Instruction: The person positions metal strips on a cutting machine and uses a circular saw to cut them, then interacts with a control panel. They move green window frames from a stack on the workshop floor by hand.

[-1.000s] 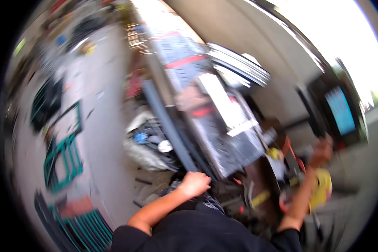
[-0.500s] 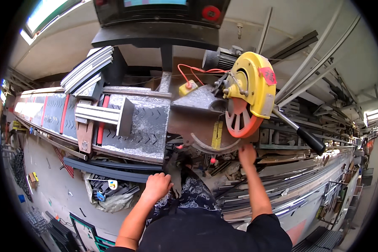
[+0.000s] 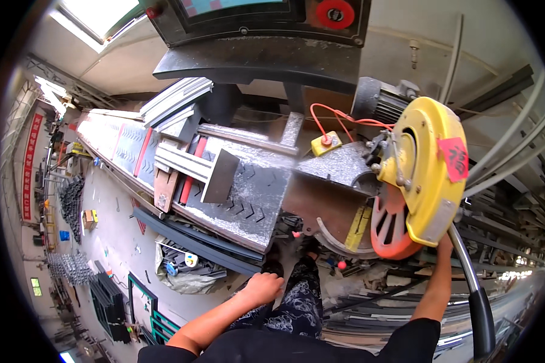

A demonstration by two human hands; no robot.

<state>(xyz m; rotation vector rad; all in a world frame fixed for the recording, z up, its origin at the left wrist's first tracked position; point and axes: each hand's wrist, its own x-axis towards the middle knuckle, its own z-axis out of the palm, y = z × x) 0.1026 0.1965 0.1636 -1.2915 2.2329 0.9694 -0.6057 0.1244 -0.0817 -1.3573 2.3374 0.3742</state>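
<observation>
A chop saw with a yellow blade guard [image 3: 427, 163] and an orange blade [image 3: 390, 227] stands in front of me. Several grey aluminium profiles [image 3: 184, 163] lie on its dusty metal table [image 3: 254, 199], left of the blade. My left hand [image 3: 263, 287] hangs below the table's front edge, fingers curled with nothing in them. My right forearm reaches up to the guard's lower edge, where my right hand [image 3: 445, 245] is mostly hidden behind it. It sits beside the saw's long lever with a black grip [image 3: 479, 311].
A yellow switch box [image 3: 326, 144] and a grey motor [image 3: 375, 97] sit behind the blade, under a black control panel [image 3: 260, 54]. On the floor to the left are a bag of scraps [image 3: 181, 272], green frames [image 3: 154, 314] and stacked dark profiles [image 3: 72, 202]. Long profiles [image 3: 515, 206] run along the right.
My view swung from the floor round to the saw and then closer. My right hand moved from under the blade to the guard's right lower edge. My left hand stayed low.
</observation>
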